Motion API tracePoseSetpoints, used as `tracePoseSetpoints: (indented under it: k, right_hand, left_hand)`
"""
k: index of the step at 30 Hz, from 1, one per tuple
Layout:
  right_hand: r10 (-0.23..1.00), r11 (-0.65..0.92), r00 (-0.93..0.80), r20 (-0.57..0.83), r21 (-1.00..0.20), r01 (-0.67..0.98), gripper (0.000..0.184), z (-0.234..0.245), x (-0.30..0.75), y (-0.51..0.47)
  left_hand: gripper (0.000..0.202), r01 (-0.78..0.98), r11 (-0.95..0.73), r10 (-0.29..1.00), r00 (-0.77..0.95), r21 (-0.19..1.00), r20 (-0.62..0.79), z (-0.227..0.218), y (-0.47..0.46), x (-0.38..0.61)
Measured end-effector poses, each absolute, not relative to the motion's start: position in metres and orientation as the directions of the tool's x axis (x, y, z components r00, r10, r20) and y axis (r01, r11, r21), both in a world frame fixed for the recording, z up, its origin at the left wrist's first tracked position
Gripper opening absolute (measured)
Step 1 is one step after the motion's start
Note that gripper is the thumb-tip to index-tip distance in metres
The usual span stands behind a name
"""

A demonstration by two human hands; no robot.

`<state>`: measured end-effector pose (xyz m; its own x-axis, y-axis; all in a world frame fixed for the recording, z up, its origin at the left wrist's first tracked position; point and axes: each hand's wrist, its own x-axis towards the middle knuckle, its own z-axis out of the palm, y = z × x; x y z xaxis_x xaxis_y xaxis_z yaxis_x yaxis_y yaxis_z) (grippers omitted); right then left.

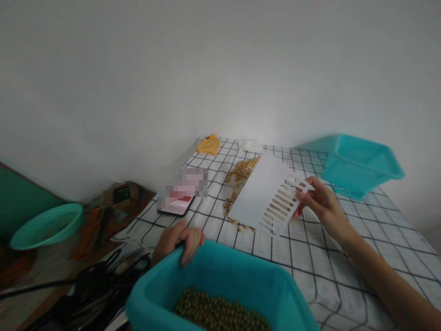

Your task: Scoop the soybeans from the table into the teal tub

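Observation:
My left hand is closed over the far left rim of a teal plastic bin, thumb outside and fingers folded inward. Small round greenish-brown beans cover the bottom of that bin. In my right hand is a white plastic board with a row of slots along its near right end, pinched by the slotted edge. The board is tilted over the table. Beyond its left edge lies a pile of yellowish beans, partly hidden by the board, with a few loose ones near its lower corner.
A second teal bin stands at the right on the checked tablecloth. A phone, a yellow cloth-like piece and a white crumpled piece lie on it. Lower left are dark cables and a green basin.

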<state>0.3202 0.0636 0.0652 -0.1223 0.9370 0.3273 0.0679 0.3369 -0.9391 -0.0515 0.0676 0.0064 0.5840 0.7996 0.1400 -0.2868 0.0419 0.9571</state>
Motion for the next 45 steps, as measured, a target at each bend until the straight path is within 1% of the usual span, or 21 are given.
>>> tracePoseSetpoints:
  k: [8, 12, 16, 19, 22, 25, 31, 34, 36, 38, 41, 45]
  right_hand:
    - [0.938, 0.335, -0.117, 0.326, -0.939, 0.074, 0.027, 0.066, 0.321, 0.064]
    - [0.939, 0.333, -0.117, 0.324, -0.94, 0.071, 0.024, 0.063, 0.323, 0.064]
    - [0.94, 0.341, -0.031, 0.339, -0.939, 0.051, 0.022, 0.061, 0.332, 0.067]
    - [0.933, 0.356, 0.054, 0.357, -0.934, 0.021, 0.023, 0.064, 0.34, 0.069]
    - [0.937, 0.343, 0.063, 0.343, -0.939, 0.0, 0.023, 0.067, 0.349, 0.072]
    - [0.951, 0.31, 0.004, 0.31, -0.951, 0.01, 0.024, 0.068, 0.356, 0.073]
    - [0.958, 0.234, -0.192, 0.213, -0.968, 0.09, 0.025, 0.069, 0.363, 0.074]
    - [0.936, 0.129, -0.345, 0.072, -0.981, 0.145, 0.027, 0.072, 0.359, 0.071]
    - [0.886, 0.032, -0.46, -0.056, -0.983, 0.181, 0.027, 0.073, 0.356, 0.07]
    - [0.835, -0.033, -0.534, -0.131, -0.981, 0.189, 0.026, 0.072, 0.355, 0.069]
    - [0.82, -0.05, -0.558, -0.123, -0.988, 0.143, 0.024, 0.07, 0.355, 0.069]
    - [0.811, -0.036, -0.579, -0.084, -0.995, 0.094, 0.023, 0.071, 0.358, 0.067]
  left_hand:
    - [0.071, -0.298, 0.019, 0.806, 0.57, 0.954, 0.162, 0.009, 0.067, -0.048]
    - [0.069, -0.308, -0.009, 0.82, 0.542, 0.951, 0.183, 0.007, 0.065, -0.044]
    - [0.073, -0.365, -0.069, 0.876, 0.422, 0.928, 0.231, 0.0, 0.061, -0.034]
    - [0.073, -0.352, -0.064, 0.875, 0.43, 0.934, 0.222, 0.0, 0.05, -0.023]
    - [0.074, -0.303, -0.042, 0.877, 0.445, 0.952, 0.18, 0.007, 0.034, -0.011]
    - [0.074, -0.299, -0.002, 0.88, 0.452, 0.954, 0.143, 0.014, 0.022, -0.002]
    - [0.073, -0.331, -0.005, 0.88, 0.446, 0.944, 0.161, 0.015, 0.021, -0.001]
    - [0.072, -0.31, 0.0, 0.862, 0.483, 0.951, 0.157, 0.013, 0.025, -0.006]
    - [0.072, -0.289, -0.007, 0.832, 0.53, 0.957, 0.166, 0.011, 0.029, -0.01]
    - [0.072, -0.266, -0.013, 0.793, 0.584, 0.964, 0.172, 0.01, 0.033, -0.014]
    - [0.072, -0.252, -0.023, 0.759, 0.626, 0.967, 0.181, 0.007, 0.039, -0.019]
    - [0.073, -0.261, -0.037, 0.748, 0.633, 0.965, 0.2, 0.004, 0.043, -0.02]
